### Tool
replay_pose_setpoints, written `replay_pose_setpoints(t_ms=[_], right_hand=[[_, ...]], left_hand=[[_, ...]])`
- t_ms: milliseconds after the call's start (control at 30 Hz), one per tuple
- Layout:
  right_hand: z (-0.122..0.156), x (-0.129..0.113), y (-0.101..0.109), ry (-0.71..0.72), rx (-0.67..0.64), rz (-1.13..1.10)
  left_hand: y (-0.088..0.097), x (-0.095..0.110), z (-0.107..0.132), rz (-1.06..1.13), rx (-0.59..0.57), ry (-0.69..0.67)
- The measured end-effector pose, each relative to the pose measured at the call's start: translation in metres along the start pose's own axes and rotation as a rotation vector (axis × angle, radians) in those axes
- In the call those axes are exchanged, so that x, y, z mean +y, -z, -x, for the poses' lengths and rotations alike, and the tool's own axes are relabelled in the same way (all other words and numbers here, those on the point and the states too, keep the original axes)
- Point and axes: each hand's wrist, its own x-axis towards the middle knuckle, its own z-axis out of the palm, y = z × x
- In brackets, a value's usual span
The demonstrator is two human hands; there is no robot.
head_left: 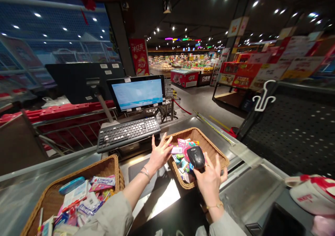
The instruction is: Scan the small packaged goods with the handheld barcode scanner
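Observation:
A small pink packet (176,150) with a white barcode label is pinched at its end by my left hand (159,156), whose other fingers are spread. Close beside the packet is a black barcode scanner (196,156), gripped by my right hand (210,177) between thumb and fingers; its lower part is hidden. Both hands are over a brown wicker basket (214,145) holding small colourful packets, partly covered by the scanner and fingers. At the lower left, a second wicker basket (117,171) holds more small packaged goods, and my left sleeve overlaps its edge.
A black keyboard (128,131) and a lit monitor (140,93) stand behind the baskets on the metal counter (248,183). At the right are a black perforated panel (295,124) with a white hook (264,98), and a red-and-white bag (311,196).

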Motion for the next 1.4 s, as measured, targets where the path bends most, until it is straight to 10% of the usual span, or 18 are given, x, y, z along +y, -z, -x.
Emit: replay_pose_setpoints(t_ms=[600, 1400], right_hand=[[-0.002, 0.018, 0.005, -0.026, 0.075, 0.041], [0.007, -0.093, -0.032, 0.242, -0.174, -0.206]], left_hand=[[-0.016, 0.012, -0.008, 0.081, -0.172, -0.133], [0.075, -0.044, 0.096, -0.173, -0.08, 0.337]])
